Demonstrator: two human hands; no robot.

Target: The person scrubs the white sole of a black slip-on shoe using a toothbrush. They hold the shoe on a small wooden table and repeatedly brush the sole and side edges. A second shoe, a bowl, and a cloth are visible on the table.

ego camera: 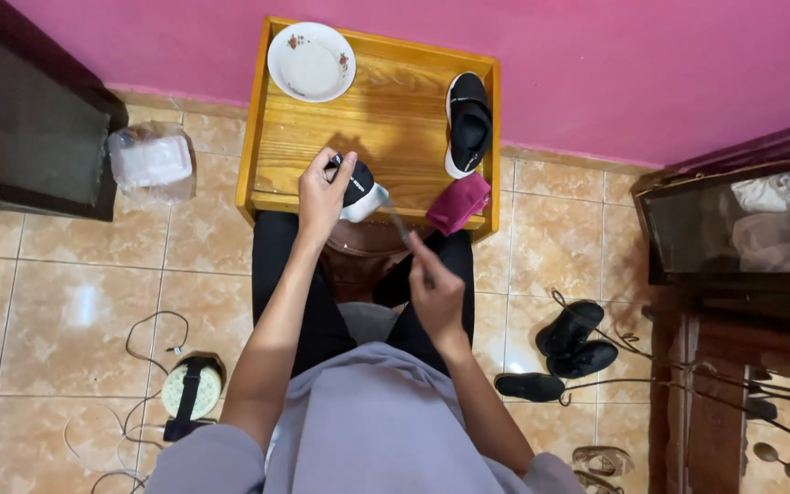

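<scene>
A black shoe with a white sole (pixel 358 190) sits at the front edge of the tabletop (pixel 386 119), a small square of glossy orange wood with a raised rim. The left hand (pixel 320 194) has its fingers clamped over the shoe's top. The right hand (pixel 433 291) has its fingers closed on a thin brush (pixel 401 224), its tip just beside the sole. A folded magenta cloth (pixel 457 202) lies just right of it; a matching shoe (pixel 468 123) and a round white bowl (pixel 311 61) lie farther back, with bare wood between them.
</scene>
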